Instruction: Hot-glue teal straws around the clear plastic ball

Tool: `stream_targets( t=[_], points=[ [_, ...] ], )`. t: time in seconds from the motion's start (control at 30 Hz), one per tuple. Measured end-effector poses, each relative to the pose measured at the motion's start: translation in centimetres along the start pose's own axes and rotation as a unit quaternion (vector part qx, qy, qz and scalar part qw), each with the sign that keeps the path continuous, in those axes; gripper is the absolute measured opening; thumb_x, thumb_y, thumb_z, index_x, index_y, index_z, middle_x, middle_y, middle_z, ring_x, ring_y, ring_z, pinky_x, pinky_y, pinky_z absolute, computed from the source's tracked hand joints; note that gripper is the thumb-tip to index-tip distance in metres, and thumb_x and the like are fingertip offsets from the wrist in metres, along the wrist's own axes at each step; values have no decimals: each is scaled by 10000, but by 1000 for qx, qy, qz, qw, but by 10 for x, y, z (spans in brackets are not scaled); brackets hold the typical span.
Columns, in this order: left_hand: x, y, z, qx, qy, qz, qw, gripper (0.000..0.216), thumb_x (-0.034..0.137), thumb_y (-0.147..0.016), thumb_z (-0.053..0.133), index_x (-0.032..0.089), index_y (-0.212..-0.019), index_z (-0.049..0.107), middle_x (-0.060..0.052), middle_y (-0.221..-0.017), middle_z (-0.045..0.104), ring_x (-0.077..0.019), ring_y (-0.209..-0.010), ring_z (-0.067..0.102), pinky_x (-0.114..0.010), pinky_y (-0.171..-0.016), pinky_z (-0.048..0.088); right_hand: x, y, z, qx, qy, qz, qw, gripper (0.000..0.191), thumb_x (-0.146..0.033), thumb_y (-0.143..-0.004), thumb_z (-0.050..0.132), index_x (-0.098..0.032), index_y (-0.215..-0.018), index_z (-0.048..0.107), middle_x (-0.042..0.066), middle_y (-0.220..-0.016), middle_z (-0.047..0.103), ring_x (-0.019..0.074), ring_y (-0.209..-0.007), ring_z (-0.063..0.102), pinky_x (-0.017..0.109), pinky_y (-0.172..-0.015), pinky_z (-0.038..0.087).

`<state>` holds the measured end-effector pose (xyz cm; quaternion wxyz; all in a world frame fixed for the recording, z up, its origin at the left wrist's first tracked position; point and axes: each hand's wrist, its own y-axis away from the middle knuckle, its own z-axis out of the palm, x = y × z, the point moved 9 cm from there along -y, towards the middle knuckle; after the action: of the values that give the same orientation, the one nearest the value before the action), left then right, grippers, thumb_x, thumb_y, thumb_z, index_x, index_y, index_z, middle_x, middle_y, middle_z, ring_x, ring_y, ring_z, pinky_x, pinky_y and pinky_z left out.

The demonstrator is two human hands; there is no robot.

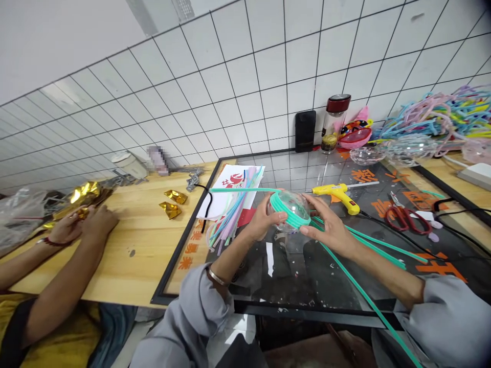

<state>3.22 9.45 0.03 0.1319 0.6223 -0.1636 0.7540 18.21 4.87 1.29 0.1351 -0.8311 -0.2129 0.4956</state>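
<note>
Between my two hands is a clear plastic ball [297, 203] with several rows of teal strip [295, 221] around one side. My left hand [264, 221] grips its left side, thumb pressed on the teal rows. From the right, my right hand [330, 226] closes on the ball with fingers above and thumb below. One loose teal end stretches left from the ball, level with the table. More teal strips [378, 250] trail to the right, and one hangs over the front edge. A yellow glue gun [337, 193] lies just behind my right hand.
Red-handled scissors [407, 220] and black cords lie at right. Pastel strips [236, 209] rest on white paper [209, 202] at left. A phone [305, 131] and a glass bottle [334, 122] stand by the wall. A co-worker's hands [86, 225] handle gold foil.
</note>
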Motion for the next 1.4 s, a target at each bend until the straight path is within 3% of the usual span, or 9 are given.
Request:
stream_targets(
  t=[0.17, 0.4, 0.7, 0.9, 1.13, 1.4],
  points=[
    [0, 0, 1, -7, -37, 0, 999, 854, 501, -540, 845, 176, -1254, 509, -54, -1013, 629, -167, -804, 596, -280, -676, 490, 12, 1, 3, -7, -31, 31, 999, 739, -590, -823, 642, -258, -1447, 426, 127, -1356, 537, 283, -1179, 587, 469, -956, 531],
    [5, 2, 1, -6, -124, 25, 992, 828, 468, -558, 853, 182, -1259, 518, -76, -1132, 635, -254, -1043, 604, -385, -911, 505, 16, 0, 4, -3, -18, 32, 999, 733, -585, -811, 658, -261, -1435, 453, 120, -1324, 580, 285, -1170, 596, 467, -934, 535],
    [9, 4, 13, -52, -198, 62, 977, 789, 384, -605, 848, 214, -1292, 498, -110, -1323, 565, -315, -1224, 544, -484, -1071, 428, 19, -2, 0, -2, -13, 38, 999, 783, -609, -769, 687, -249, -1427, 459, 132, -1351, 544, 302, -1228, 554, 517, -1013, 481],
    [8, 4, 16, -81, -203, 90, 972, 870, 421, -575, 871, 213, -1315, 463, -120, -1324, 546, -316, -1234, 531, -486, -1077, 404, 14, -3, -1, -2, -12, 37, 999, 778, -653, -785, 645, -226, -1410, 463, 142, -1355, 527, 305, -1260, 523, 528, -1034, 454],
    [12, 8, 20, -100, -263, 100, 954, 869, 399, -598, 858, 213, -1342, 447, -127, -1339, 541, -315, -1234, 537, -485, -1071, 415, 0, -1, -9, 17, 78, -6, 997, 683, -625, -828, 620, -248, -1380, 478, 137, -1328, 538, 324, -1265, 504, 592, -1050, 394],
    [27, 15, 33, -110, -343, 210, 909, 821, 354, -595, 856, 208, -1311, 481, -140, -1347, 514, -329, -1304, 486, -531, -1143, 353, -15, 1, -3, -3, 103, -46, 994, 683, -608, -820, 641, -244, -1374, 473, 133, -1308, 544, 327, -1260, 499, 571, -1054, 395]
  ],
)
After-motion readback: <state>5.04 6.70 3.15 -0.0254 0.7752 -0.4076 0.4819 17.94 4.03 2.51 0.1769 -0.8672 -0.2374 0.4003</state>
